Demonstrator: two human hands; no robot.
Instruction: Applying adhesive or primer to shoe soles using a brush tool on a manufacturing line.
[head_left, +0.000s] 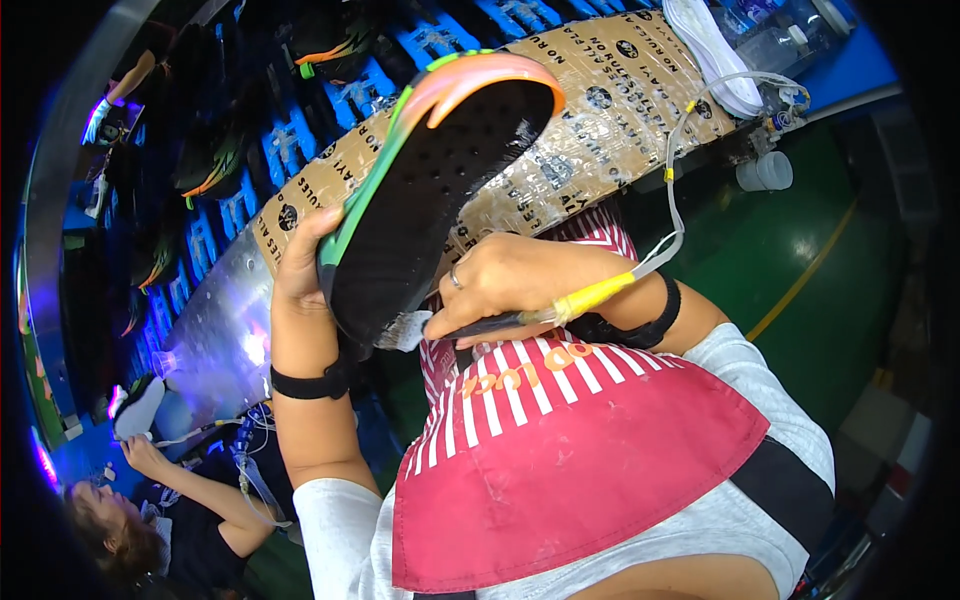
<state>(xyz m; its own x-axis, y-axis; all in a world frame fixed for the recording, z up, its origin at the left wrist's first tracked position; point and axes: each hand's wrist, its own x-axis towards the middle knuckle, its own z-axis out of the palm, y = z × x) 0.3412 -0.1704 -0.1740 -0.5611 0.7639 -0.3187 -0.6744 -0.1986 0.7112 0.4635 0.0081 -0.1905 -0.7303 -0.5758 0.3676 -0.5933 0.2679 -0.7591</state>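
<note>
My left hand grips a shoe sole by its edge near the heel. The sole is tilted upright, its black dotted inner face toward me and its rim coloured green, pink and orange. In my right hand is a brush with pale bristles and a dark handle. Its bristles are at the lower end of the sole, seemingly touching it. Yellow tape wraps the rear of the handle, where a clear tube joins it and runs up to the bench's far right.
Printed cardboard covers the bench before me. A white sole, clear plastic bottles and a hanging plastic cup are at the right. Blue racks carry dark shoe parts beyond. A co-worker holds another sole at lower left.
</note>
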